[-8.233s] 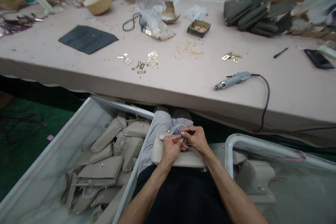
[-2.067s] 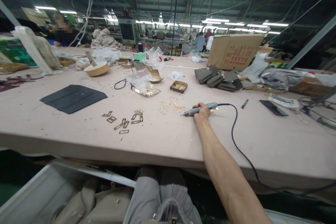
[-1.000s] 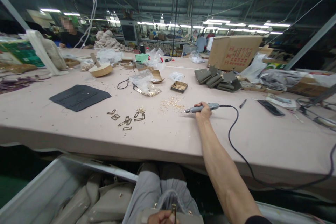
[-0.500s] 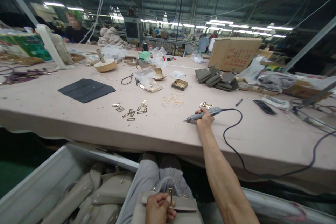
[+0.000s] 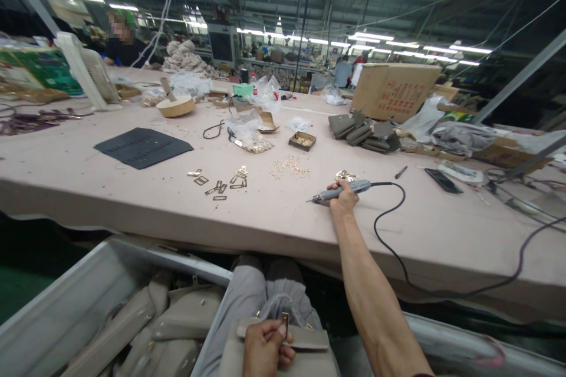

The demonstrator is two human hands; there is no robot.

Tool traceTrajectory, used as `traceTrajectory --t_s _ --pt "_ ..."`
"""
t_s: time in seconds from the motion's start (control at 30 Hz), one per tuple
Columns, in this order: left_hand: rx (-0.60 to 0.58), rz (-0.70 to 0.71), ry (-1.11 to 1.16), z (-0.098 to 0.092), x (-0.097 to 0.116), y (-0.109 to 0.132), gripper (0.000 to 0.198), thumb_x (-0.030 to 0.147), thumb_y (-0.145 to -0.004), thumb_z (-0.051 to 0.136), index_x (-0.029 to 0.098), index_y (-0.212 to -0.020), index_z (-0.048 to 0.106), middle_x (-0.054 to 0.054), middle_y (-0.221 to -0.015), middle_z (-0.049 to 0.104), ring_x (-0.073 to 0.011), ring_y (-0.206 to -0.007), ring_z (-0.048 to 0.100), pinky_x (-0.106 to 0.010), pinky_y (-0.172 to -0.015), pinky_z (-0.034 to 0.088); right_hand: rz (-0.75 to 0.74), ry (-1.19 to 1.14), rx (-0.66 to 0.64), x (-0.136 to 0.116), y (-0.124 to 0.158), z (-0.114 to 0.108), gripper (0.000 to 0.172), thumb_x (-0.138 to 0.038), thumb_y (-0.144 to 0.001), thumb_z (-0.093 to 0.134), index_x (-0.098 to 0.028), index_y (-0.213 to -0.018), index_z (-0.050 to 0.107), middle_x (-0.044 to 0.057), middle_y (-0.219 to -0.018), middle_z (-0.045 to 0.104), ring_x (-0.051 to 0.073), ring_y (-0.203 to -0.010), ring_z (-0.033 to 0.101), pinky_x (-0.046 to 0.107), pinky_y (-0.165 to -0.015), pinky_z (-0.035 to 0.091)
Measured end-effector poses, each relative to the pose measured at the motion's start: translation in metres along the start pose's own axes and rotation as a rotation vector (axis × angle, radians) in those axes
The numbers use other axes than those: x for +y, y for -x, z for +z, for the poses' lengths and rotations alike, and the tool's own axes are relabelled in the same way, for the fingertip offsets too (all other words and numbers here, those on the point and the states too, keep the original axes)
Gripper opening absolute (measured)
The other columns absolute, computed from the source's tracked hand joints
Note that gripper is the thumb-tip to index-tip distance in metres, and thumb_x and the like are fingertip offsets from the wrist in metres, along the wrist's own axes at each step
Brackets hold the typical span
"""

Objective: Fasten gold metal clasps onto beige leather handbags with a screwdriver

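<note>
A beige handbag lies across my lap with its flap toward the table. At the flap, my left hand is closed, thumb and fingers pinching a small gold metal clasp that stands upright. My right hand is stretched out over the table and wrapped round a grey electric screwdriver, whose bit points left just above the tabletop. Right behind its fingers is a small pile of gold metal fittings. Many tiny gold screws lie scattered to the left of the screwdriver's tip.
Several rectangular metal frames lie left on the table. Behind are a small box, a black sheet and a carton. The screwdriver cord loops right. A bin of bags stands left of my legs.
The view has shifted very slightly. Both hands keep their grips, on the clasp and on the screwdriver, with hardly any movement.
</note>
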State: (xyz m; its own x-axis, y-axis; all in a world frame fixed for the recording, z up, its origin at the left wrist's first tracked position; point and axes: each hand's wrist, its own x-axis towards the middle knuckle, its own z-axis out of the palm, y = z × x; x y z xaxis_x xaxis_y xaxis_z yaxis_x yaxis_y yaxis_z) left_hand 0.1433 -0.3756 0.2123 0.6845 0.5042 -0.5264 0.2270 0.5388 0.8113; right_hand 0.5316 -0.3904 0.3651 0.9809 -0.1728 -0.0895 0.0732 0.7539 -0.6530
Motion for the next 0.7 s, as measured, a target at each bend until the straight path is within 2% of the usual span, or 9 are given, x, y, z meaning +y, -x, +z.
traceTrajectory --t_s 0.1,0.2,0.33,0.4,0.57,0.7 --pt "-0.013 0.012 -0.015 -0.002 -0.003 -0.005 0.058 0.061 -0.06 0.089 0.008 -0.077 0.074 -0.014 -0.067 0.075 -0.0167 -0.043 0.065 -0.021 -0.037 0.048 0.013 -0.006 -0.02 -0.01 0.007 0.002 0.029 -0.008 -0.07 0.074 -0.019 -0.08 0.049 -0.006 -0.066 0.055 0.01 -0.053 0.052 0.024 -0.05 0.056" --pt "-0.024 -0.011 -0.032 -0.002 0.003 -0.001 0.054 0.058 -0.062 0.087 0.008 -0.075 0.074 -0.013 -0.067 0.075 -0.0168 -0.043 0.065 -0.021 -0.037 0.047 0.046 -0.031 -0.126 -0.033 0.029 -0.002 0.026 -0.008 -0.073 0.071 -0.019 -0.083 0.05 -0.006 -0.07 0.053 0.008 -0.054 0.051 0.024 -0.055 0.057" --pt "-0.03 -0.014 -0.044 0.002 0.017 0.013 0.042 0.047 -0.07 0.084 0.007 -0.077 0.073 -0.012 -0.069 0.076 -0.0169 -0.047 0.068 -0.022 -0.041 0.052 0.092 0.028 -0.342 -0.068 0.089 -0.018 0.022 -0.013 -0.082 0.069 -0.021 -0.085 0.049 -0.005 -0.076 0.05 0.006 -0.054 0.049 0.02 -0.057 0.054" --pt "-0.023 -0.03 -0.031 0.003 0.02 0.015 0.038 0.043 -0.072 0.082 0.007 -0.08 0.073 -0.012 -0.072 0.077 -0.0165 -0.048 0.069 -0.022 -0.043 0.054 0.124 0.097 -0.4 -0.077 0.126 -0.029 0.02 -0.015 -0.085 0.068 -0.022 -0.086 0.049 -0.005 -0.077 0.049 0.006 -0.054 0.049 0.02 -0.055 0.052" --pt "0.001 -0.056 -0.027 0.002 0.014 0.013 0.034 0.038 -0.076 0.08 0.006 -0.083 0.071 -0.012 -0.072 0.076 -0.0162 -0.048 0.069 -0.022 -0.043 0.054 0.245 0.253 -0.456 -0.069 0.212 -0.069 0.024 -0.017 -0.078 0.076 -0.022 -0.086 0.054 -0.004 -0.074 0.049 0.007 -0.051 0.046 0.023 -0.051 0.048" --pt "0.018 -0.053 -0.031 0.002 0.013 0.013 0.028 0.032 -0.078 0.077 0.005 -0.083 0.071 -0.013 -0.072 0.076 -0.0171 -0.047 0.069 -0.022 -0.041 0.053 0.236 0.363 -0.464 -0.047 0.246 -0.099 0.022 -0.022 -0.077 0.079 -0.021 -0.083 0.058 -0.004 -0.068 0.051 0.009 -0.048 0.047 0.026 -0.05 0.047"
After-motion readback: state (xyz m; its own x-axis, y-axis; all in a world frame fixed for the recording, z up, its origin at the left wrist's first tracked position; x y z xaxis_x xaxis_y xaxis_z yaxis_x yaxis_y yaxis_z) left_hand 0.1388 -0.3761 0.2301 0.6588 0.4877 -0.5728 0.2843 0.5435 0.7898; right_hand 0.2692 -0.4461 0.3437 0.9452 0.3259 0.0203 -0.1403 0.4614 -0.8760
